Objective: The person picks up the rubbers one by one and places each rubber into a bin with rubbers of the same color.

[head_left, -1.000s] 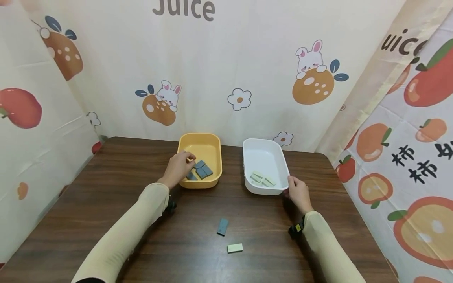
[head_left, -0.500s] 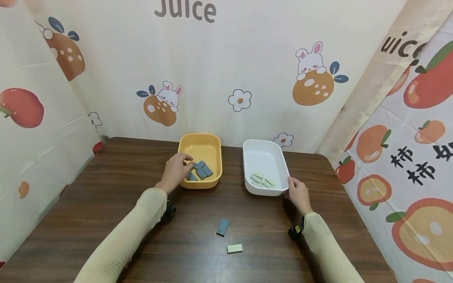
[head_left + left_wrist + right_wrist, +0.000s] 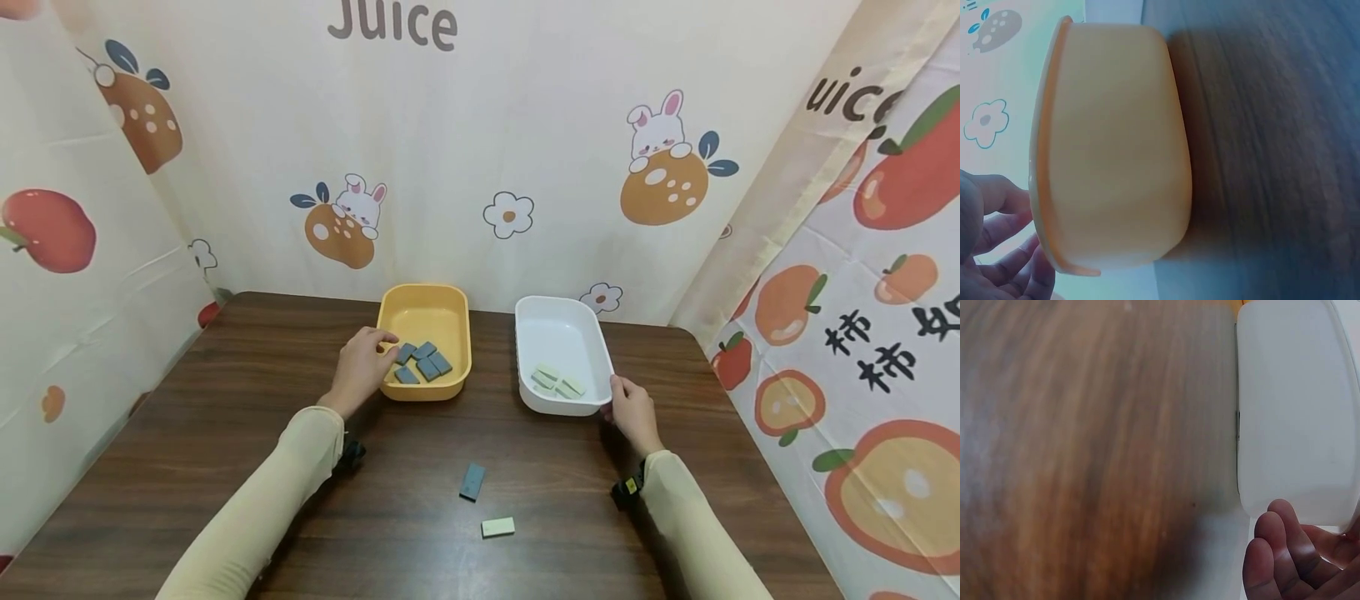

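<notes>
In the head view my left hand is at the left rim of a yellow plastic tub, fingers loosely bent with nothing visible between them. Several blue-grey rectangular blocks lie inside, just beyond its fingertips. The left wrist view shows those fingers beside the tub's rim. My right hand holds the near right corner of a white plastic tub, which has several pale green blocks in it. In the right wrist view, fingers lie against the white tub's outer wall.
One blue-grey block and one pale green block lie on the dark wooden table, nearer than the tubs. A printed curtain hangs behind the table's far edge, and others flank both sides.
My left hand has drawn back leftward from over the blue-grey blocks to the yellow tub's rim, exposing more of them. My right hand stays on the white tub's corner.
</notes>
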`<action>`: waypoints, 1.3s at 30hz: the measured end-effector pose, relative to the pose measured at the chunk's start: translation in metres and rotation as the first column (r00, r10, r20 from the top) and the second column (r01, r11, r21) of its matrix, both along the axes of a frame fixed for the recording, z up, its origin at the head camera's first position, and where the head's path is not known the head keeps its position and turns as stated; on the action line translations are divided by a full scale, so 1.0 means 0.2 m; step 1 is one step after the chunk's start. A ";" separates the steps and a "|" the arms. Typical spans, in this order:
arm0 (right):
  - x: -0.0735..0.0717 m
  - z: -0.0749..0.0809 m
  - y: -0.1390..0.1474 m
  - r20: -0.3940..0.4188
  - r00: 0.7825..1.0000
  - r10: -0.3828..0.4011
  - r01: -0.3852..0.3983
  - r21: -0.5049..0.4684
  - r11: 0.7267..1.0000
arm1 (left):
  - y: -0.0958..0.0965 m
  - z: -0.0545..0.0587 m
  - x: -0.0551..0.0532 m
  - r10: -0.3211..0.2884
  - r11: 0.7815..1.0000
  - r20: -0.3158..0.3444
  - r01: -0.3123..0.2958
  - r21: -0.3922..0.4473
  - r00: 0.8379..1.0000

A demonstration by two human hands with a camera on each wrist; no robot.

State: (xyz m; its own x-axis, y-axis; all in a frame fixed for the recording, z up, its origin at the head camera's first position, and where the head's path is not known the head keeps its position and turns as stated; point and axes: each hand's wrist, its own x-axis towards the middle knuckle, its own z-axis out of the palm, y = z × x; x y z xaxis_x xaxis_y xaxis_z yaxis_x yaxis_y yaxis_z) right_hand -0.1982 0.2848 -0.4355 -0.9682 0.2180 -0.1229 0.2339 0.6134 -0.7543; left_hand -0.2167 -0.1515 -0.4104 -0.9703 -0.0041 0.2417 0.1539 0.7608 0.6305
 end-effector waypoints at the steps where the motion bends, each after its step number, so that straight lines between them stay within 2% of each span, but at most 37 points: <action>1: 0.00 0.00 0.00 0.000 1.000 -0.001 0.001 -0.002 1.000 | -0.01 -0.01 0.00 0.004 1.000 0.002 -0.004 -0.001 1.000; 9: 0.00 -0.01 0.00 -0.005 1.000 -0.005 0.005 -0.007 1.000 | -0.05 -0.02 0.00 0.036 0.999 -0.008 -0.036 -0.024 0.999; 18: 0.00 -0.01 0.00 0.008 1.000 0.006 -0.006 0.001 1.000 | -0.08 -0.04 0.01 0.074 0.997 0.054 -0.074 -0.015 0.996; 25: -0.01 -0.01 0.00 0.004 1.000 0.003 -0.003 0.000 1.000 | -0.10 -0.07 0.01 0.081 0.997 0.046 -0.081 -0.016 0.996; 32: -0.01 0.00 0.00 0.001 1.000 0.006 -0.006 0.000 1.000 | -0.11 -0.08 0.03 0.078 0.997 0.066 -0.077 -0.016 0.995; 39: -0.01 0.00 0.01 -0.012 1.000 0.015 -0.015 0.015 1.000 | -0.11 -0.10 0.03 0.068 0.997 0.050 -0.066 -0.037 0.996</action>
State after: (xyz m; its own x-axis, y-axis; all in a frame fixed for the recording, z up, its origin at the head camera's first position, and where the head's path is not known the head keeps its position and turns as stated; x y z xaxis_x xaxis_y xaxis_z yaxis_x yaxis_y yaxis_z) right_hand -0.2002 0.2865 -0.4347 -0.9727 0.2054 -0.1080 0.2156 0.6281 -0.7476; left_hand -0.2104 -0.1732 -0.4308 -0.9793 -0.0622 0.1928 0.0697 0.7901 0.6090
